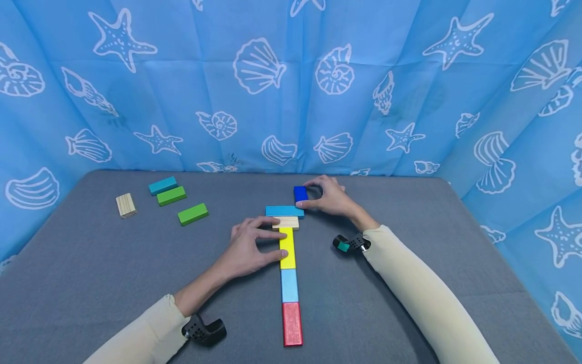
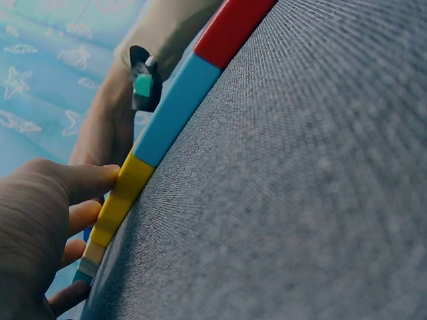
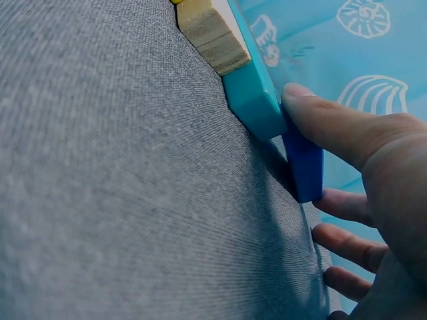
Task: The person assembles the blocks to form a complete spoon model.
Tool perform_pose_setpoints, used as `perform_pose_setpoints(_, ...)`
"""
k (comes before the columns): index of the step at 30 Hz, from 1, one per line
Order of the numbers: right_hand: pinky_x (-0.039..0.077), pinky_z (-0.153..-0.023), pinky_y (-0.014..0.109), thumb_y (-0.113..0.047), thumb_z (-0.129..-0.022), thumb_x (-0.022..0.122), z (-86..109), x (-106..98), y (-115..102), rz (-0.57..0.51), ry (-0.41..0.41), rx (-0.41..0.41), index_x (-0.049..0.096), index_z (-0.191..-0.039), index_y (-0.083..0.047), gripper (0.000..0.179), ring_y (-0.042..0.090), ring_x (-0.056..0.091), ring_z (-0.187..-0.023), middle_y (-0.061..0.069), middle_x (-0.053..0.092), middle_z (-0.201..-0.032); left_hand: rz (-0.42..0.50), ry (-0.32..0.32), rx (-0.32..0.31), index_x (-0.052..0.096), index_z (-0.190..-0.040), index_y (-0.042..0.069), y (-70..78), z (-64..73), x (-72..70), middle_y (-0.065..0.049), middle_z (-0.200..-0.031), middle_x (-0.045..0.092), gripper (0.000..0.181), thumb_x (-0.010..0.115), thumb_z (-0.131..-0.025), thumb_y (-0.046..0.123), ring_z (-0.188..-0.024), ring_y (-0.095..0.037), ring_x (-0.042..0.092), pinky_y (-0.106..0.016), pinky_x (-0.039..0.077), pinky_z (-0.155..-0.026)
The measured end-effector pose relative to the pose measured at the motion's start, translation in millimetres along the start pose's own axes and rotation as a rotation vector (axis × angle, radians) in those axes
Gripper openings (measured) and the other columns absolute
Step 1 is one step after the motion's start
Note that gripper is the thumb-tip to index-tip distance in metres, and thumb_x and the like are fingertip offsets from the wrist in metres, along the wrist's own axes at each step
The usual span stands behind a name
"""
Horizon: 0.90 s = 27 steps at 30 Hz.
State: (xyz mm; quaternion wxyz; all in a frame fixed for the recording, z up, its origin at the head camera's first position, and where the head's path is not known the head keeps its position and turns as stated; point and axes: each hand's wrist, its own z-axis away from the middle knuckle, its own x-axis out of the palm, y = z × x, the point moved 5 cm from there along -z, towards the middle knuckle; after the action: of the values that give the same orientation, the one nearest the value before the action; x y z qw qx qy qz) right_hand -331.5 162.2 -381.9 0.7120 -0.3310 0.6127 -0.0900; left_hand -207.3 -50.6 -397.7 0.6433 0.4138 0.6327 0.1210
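Observation:
My left hand (image 1: 249, 248) lies beside the yellow block (image 1: 287, 255), its thumb and fingertips resting at its edge and on the plain wooden block (image 1: 289, 222) above it. Thumb and index finger of my right hand (image 1: 328, 197) pinch a dark blue block (image 1: 300, 194) at the far end of the row. In the right wrist view this dark blue block (image 3: 305, 163) stands against the end of a teal block (image 3: 257, 103). That teal block (image 1: 282, 211) lies crosswise above the wooden one. Below the yellow block follow a light blue block (image 1: 289, 285) and a red block (image 1: 292, 324).
To the left on the grey cloth-covered table (image 1: 113, 283) lie another wooden block (image 1: 126, 205), a teal block (image 1: 162, 185) and two green blocks (image 1: 193, 214). A blue curtain (image 1: 291, 101) with shell prints hangs behind the table's far edge.

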Motion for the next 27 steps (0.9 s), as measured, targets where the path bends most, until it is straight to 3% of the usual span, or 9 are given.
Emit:
perform_pose_setpoints(21, 0.012, -0.113, 0.065, -0.040, -0.093, 0.073, 2.2, -0.7, 1.7, -0.017, -0.010, -0.013, 0.058, -0.140, -0.007, 0.060, 0.038, 0.032, -0.141, 0.018, 0.047, -0.148, 0.005, 0.006, 0.022, 0.078, -0.118, 0.024, -0.8, 0.3, -0.2, 0.003, -0.142, 0.055, 0.039, 0.083, -0.083, 0.040, -0.134, -0.030, 0.040, -0.062, 0.019, -0.106)
perform_pose_setpoints(27, 0.015, -0.113, 0.064, -0.039, -0.093, 0.073, 7.5, -0.9, -0.2, -0.020, 0.031, -0.061, 0.055, -0.144, -0.007, 0.062, 0.037, 0.034, -0.141, 0.017, 0.046, -0.150, 0.011, 0.000, 0.028, 0.078, -0.118, 0.024, -1.1, 0.5, -0.2, 0.002, -0.143, 0.055, 0.038, 0.083, -0.083, 0.039, -0.135, -0.030, 0.040, -0.062, 0.019, -0.107)
